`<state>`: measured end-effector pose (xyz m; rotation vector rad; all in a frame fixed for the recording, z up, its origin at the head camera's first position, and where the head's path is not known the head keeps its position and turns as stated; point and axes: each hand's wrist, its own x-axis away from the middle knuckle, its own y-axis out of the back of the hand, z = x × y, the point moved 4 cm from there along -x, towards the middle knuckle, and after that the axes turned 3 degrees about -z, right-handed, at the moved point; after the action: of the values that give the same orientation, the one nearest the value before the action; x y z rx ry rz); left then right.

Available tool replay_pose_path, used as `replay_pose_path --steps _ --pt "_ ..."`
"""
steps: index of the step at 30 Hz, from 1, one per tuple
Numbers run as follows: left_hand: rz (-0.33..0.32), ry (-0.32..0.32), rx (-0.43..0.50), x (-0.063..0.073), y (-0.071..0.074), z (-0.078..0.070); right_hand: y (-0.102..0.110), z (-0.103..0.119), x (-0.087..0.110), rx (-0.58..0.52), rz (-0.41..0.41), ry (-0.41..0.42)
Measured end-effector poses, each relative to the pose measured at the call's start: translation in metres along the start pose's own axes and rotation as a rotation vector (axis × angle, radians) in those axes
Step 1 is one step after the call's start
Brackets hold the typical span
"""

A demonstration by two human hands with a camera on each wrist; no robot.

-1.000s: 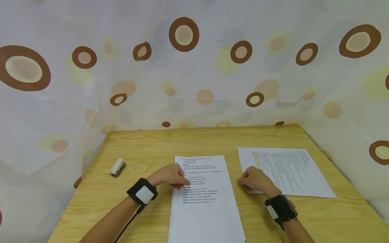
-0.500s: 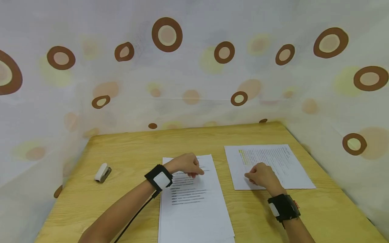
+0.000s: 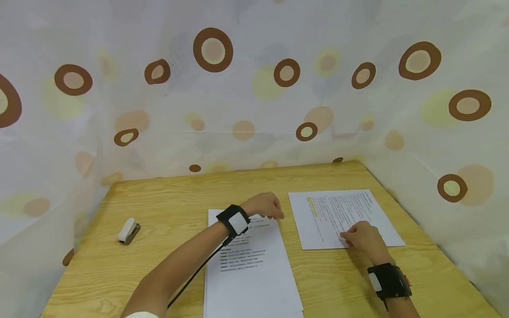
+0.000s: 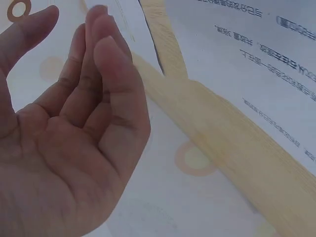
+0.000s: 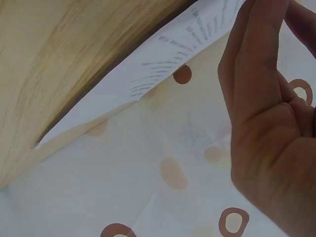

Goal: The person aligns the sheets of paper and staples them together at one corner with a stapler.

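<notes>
While the counter (image 3: 171, 198) sits further left in the head view than a second ago, the stack of printed sheets (image 3: 254, 291) lies at lower centre, the highlighted sheet (image 3: 350, 207) right of it. The left hand (image 3: 260, 204) has crossed to the stack's upper right corner, its grip loose, holding nothing. The right hand (image 3: 366, 240) has moved right along the highlighted sheet's lower edge; I cannot tell whether its grip pinches paper.
</notes>
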<state>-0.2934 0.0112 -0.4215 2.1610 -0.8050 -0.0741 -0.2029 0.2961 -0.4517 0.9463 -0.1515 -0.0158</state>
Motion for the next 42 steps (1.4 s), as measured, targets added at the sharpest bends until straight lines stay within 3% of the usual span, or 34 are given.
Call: replay_pose_path --steps 10,22,28,34,37,42 --pt "-0.112 0.009 -0.056 -0.044 -0.026 -0.013 0.013 -0.018 -0.004 0.005 -0.028 -0.049" --pt "-0.215 0.07 -0.019 -0.091 -0.036 -0.014 0.043 -0.06 0.0 0.05 -0.165 -0.139" --pt "-0.266 0.141 -0.137 -0.111 -0.035 -0.012 0.049 -0.077 0.005 0.075 -0.238 -0.22" --pt "-0.33 0.188 -0.231 -0.117 -0.035 -0.012 0.05 -0.084 0.006 0.089 -0.292 -0.19" --pt "-0.325 0.209 -0.223 -0.119 -0.038 -0.012 0.051 -0.085 0.006 0.092 -0.281 -0.193" --pt "-0.205 0.246 -0.223 -0.12 -0.044 -0.013 0.054 -0.087 0.004 0.075 -0.254 -0.224"
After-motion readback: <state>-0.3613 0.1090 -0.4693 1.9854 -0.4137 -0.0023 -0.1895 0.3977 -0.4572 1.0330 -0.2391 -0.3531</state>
